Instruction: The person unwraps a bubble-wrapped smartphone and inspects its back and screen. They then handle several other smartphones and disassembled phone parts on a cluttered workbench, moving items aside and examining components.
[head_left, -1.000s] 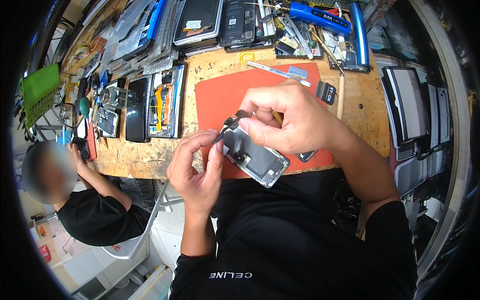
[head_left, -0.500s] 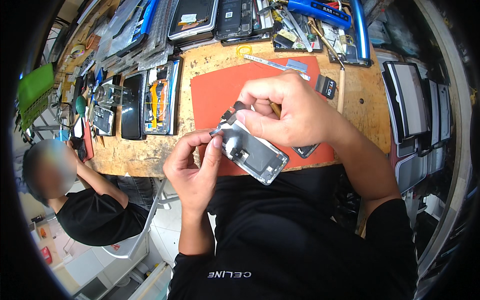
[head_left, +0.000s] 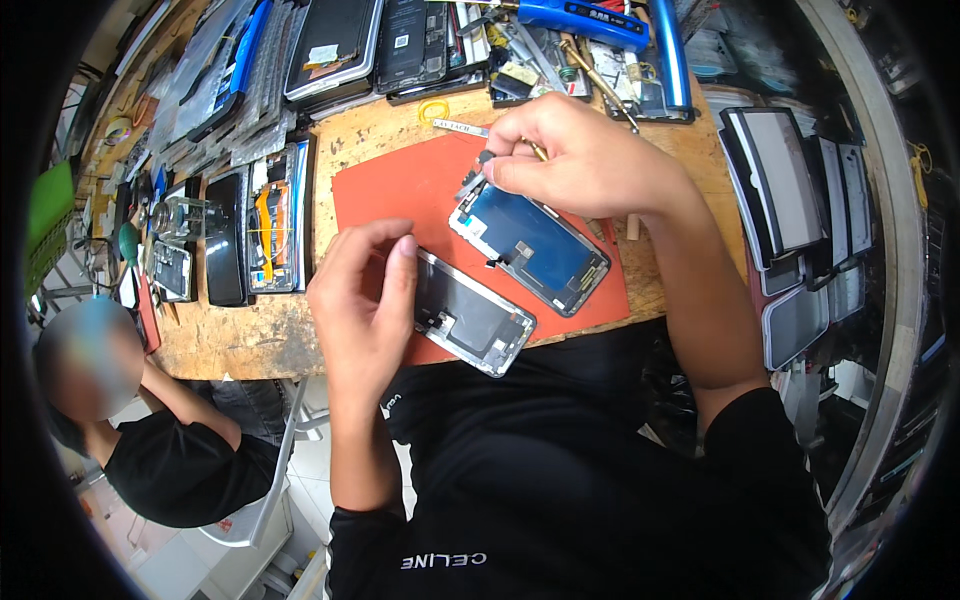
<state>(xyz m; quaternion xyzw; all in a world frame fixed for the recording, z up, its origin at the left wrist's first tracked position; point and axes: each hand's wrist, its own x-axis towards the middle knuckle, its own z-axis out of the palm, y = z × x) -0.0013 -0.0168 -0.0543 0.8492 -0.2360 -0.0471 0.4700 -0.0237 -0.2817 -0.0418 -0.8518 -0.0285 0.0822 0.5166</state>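
Note:
My right hand [head_left: 560, 150] pinches a small flex cable [head_left: 484, 160] with dark parts between thumb and forefinger. It is at the upper end of a phone screen [head_left: 535, 245] with a blue back, lying on the orange-red mat [head_left: 380, 185]. Whether the cable touches that screen I cannot tell. A thin brass-coloured tool [head_left: 540, 150] shows under the same hand's fingers. My left hand [head_left: 365, 290] is half curled, thumb and forefinger apart, beside a second phone screen [head_left: 475, 320] with a dark back and silver frame. My thumb hides that screen's upper left end.
Stacked phones and parts [head_left: 335, 45] line the table's far side. An opened phone [head_left: 272, 215] and a black one [head_left: 228, 235] lie left. A blue power tool [head_left: 590, 22] lies at the back right, phone-frame stacks [head_left: 770, 190] on the right. Another person [head_left: 180, 450] sits left.
My right hand has carried the flex cable from the dark-backed screen to the blue-backed one. The dark-backed screen is lower and left of it now, and my left fingers have loosened.

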